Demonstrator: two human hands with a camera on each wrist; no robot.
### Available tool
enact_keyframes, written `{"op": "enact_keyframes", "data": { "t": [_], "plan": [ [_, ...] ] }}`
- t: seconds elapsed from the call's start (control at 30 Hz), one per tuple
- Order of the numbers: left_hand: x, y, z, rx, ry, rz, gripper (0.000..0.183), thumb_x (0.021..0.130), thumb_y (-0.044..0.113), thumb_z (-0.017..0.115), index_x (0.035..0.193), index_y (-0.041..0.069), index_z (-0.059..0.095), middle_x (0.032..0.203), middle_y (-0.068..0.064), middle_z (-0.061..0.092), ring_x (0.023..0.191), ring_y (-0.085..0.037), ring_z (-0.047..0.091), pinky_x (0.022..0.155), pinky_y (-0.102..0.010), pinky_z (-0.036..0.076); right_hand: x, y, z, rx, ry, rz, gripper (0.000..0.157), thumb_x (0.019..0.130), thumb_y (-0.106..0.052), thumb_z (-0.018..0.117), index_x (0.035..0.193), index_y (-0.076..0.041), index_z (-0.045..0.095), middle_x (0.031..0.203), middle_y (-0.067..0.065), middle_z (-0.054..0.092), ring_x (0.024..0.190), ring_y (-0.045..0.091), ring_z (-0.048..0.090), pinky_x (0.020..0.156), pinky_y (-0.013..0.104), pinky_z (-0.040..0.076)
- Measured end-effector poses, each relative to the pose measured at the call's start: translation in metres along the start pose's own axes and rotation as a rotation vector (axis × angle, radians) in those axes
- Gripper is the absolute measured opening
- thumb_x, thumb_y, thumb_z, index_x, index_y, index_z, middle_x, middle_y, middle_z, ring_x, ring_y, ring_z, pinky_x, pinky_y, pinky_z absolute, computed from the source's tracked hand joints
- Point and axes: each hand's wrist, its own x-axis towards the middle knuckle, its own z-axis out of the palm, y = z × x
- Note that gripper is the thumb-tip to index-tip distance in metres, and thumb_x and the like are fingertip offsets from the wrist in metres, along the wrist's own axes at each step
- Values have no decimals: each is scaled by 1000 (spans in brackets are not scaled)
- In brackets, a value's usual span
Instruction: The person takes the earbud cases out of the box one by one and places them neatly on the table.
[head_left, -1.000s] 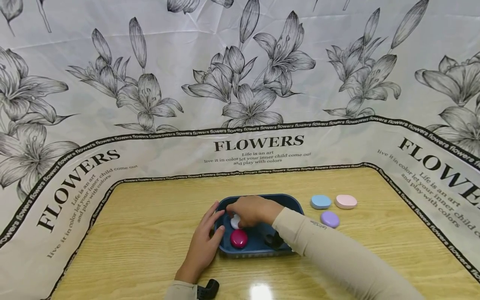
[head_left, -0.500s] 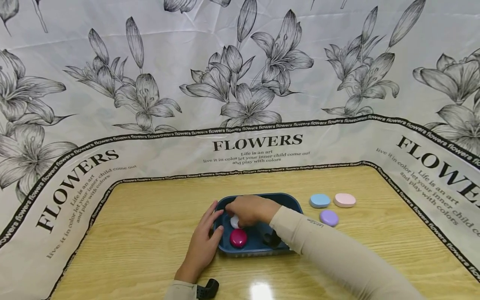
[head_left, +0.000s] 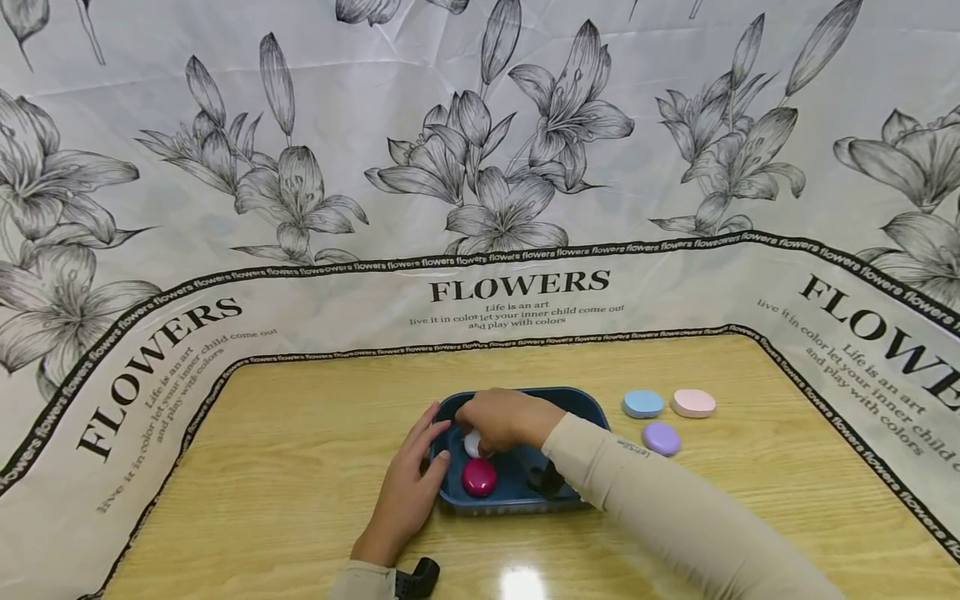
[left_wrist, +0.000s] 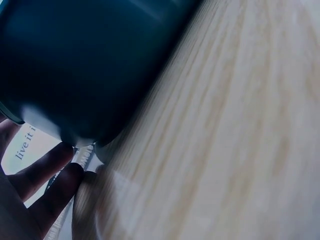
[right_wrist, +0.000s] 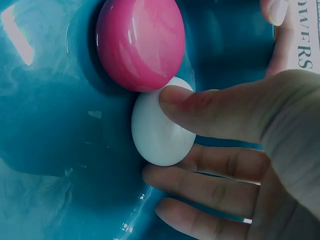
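In the head view my right hand (head_left: 506, 419) reaches into a dark blue rectangular bin (head_left: 525, 502). Thumb and fingers pinch a smooth white egg-shaped piece (right_wrist: 160, 127) near the bin's left end. A glossy magenta rounded piece (head_left: 478, 477) lies on the bin floor, touching the white one in the right wrist view (right_wrist: 142, 45). Outside the bin, my left hand (head_left: 408, 483) rests at its left end, fingers spread along the wall and rim. From the left wrist, fingertips (left_wrist: 62, 150) show against the bin's outer wall.
Right of the bin, a light blue oval piece (head_left: 643, 404), a pink oval piece (head_left: 693, 403) and a purple round piece (head_left: 662, 438) lie on the wood-grain table (head_left: 285, 467). A flower-printed cloth (head_left: 517, 304) stands behind and along both sides.
Both hands keep their places at the bin, and the white piece stays in the right hand's pinch. Only a slight shift of the head camera shows.
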Motion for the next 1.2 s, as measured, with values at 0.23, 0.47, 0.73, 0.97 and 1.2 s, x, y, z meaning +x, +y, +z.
{"op": "enact_keyframes", "data": {
  "t": [0.23,0.47,0.73,0.97,1.2],
  "plan": [
    [4,3,0,-19,-11,-5,40,100,8,58,140,17,58,160,4,34,146,-9,29,115,-45,31,0,3,-1,12,-9,-5,31,84,-19,82,112,-15,70,94,-4,66,80,11,59,76,30,53],
    [7,0,6,-34,-17,20,42,100,6,58,140,16,58,160,0,35,146,-12,31,113,-48,33,-4,5,-1,-8,-18,11,29,84,-20,83,108,-17,68,93,-4,65,78,11,58,75,30,53],
    [6,1,6,-18,-23,5,41,101,11,58,141,18,57,160,5,34,146,-12,29,114,-49,32,-5,7,0,-44,-11,1,39,84,-23,83,119,-16,69,98,-4,68,87,13,63,81,32,54],
    [3,1,1,11,-20,-30,41,101,13,57,142,17,57,160,9,33,147,-10,28,117,-47,28,-5,5,-1,-45,-18,7,39,85,-27,82,120,-14,71,101,-4,69,86,12,62,80,32,53],
    [1,2,1,-4,9,-18,41,100,10,58,141,16,58,160,2,34,147,-16,29,115,-51,29,-2,1,-3,-57,-36,0,35,86,-28,81,116,-14,69,95,-4,66,80,10,58,76,30,52]
  ]
}}
